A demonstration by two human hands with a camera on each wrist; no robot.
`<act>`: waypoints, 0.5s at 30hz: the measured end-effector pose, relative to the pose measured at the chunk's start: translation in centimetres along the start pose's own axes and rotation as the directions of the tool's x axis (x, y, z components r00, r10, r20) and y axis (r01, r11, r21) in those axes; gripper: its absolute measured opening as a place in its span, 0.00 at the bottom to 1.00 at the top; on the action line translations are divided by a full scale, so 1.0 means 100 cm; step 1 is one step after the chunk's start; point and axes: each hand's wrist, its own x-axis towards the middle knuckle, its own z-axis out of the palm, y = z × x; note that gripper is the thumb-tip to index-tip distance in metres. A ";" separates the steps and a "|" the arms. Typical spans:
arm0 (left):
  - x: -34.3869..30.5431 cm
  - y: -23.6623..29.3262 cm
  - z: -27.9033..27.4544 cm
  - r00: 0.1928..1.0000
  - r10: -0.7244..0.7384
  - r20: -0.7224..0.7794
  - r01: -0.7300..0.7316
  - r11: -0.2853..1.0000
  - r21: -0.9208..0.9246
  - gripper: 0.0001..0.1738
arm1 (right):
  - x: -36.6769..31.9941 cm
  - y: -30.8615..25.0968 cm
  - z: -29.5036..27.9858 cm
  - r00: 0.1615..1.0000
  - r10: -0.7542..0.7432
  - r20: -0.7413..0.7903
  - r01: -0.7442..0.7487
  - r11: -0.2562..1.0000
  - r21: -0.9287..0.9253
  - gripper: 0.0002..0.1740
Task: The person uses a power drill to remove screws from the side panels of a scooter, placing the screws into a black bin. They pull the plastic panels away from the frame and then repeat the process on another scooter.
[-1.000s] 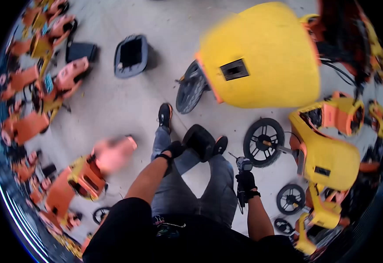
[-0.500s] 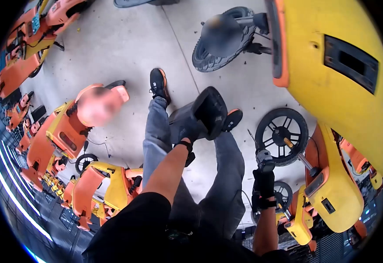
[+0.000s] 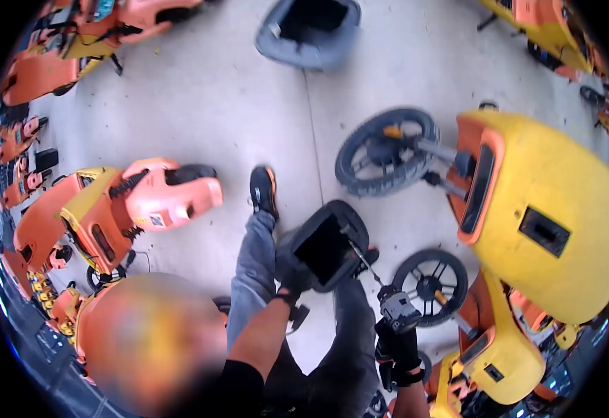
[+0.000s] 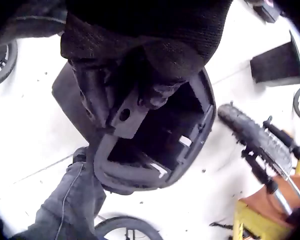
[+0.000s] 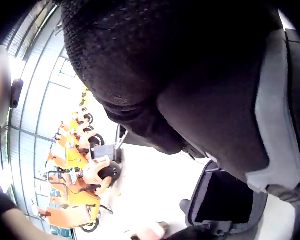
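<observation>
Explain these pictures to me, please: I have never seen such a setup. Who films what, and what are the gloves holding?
No machine here: a person works with two gloved hands and wears three cameras. The wide round picture comes from the head, looking down at a concrete floor. The other two come from the wrists, so the gloves loom large in them. The left hand grips a black hollow housing by its rim. The right hand holds a power screwdriver, its bit pointing toward the housing. On the floor are yellow vehicle bodies, spoked wheels, orange parts and a grey shell.
</observation>
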 end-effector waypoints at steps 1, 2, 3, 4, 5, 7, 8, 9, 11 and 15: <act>-0.010 -0.010 -0.008 1.000 0.020 -0.006 -0.020 0.999 -0.027 0.14 | 0.007 -0.050 -0.008 0.945 0.309 0.105 -0.325 0.924 0.201 0.08; -0.016 -0.028 -0.001 0.998 -0.049 -0.037 0.032 0.928 -0.372 0.16 | 0.014 -0.080 -0.009 0.951 0.290 0.105 -0.307 0.927 0.216 0.08; -0.025 -0.033 0.000 0.994 -0.069 -0.083 0.015 0.846 -0.532 0.14 | 0.019 -0.104 -0.010 0.956 0.275 0.105 -0.292 0.928 0.230 0.08; -0.034 -0.039 0.003 0.988 -0.089 -0.129 -0.021 0.740 -0.673 0.12 | 0.023 -0.122 -0.011 0.965 0.247 0.085 -0.260 0.939 0.223 0.08; -0.043 -0.029 -0.039 0.982 -0.143 -0.124 0.026 0.753 -0.658 0.12 | 0.026 -0.136 -0.010 0.978 0.203 0.053 -0.210 0.946 0.248 0.08; -0.050 -0.014 -0.103 0.952 -0.297 0.069 0.211 0.476 -0.854 0.17 | 0.033 -0.149 -0.007 0.999 0.049 -0.009 -0.048 0.993 0.106 0.09; -0.047 -0.013 -0.116 0.887 -0.384 0.255 0.323 0.123 -0.938 0.19 | 0.032 -0.162 -0.008 0.997 -0.020 -0.076 0.023 0.999 0.045 0.09; -0.060 -0.001 -0.181 0.834 -0.410 0.370 0.466 0.165 -0.869 0.20 | 0.035 -0.177 -0.007 0.986 -0.097 -0.132 0.096 0.995 -0.018 0.10; -0.053 -0.023 -0.174 0.929 -0.329 -0.171 0.091 0.648 -0.756 0.16 | 0.041 -0.211 -0.005 0.985 0.010 -0.171 0.020 0.985 0.171 0.12; -0.016 -0.050 -0.195 0.887 -0.456 -0.078 -0.272 -0.378 -0.885 0.12 | 0.053 -0.286 -0.004 0.965 0.078 -0.250 -0.029 0.981 0.193 0.11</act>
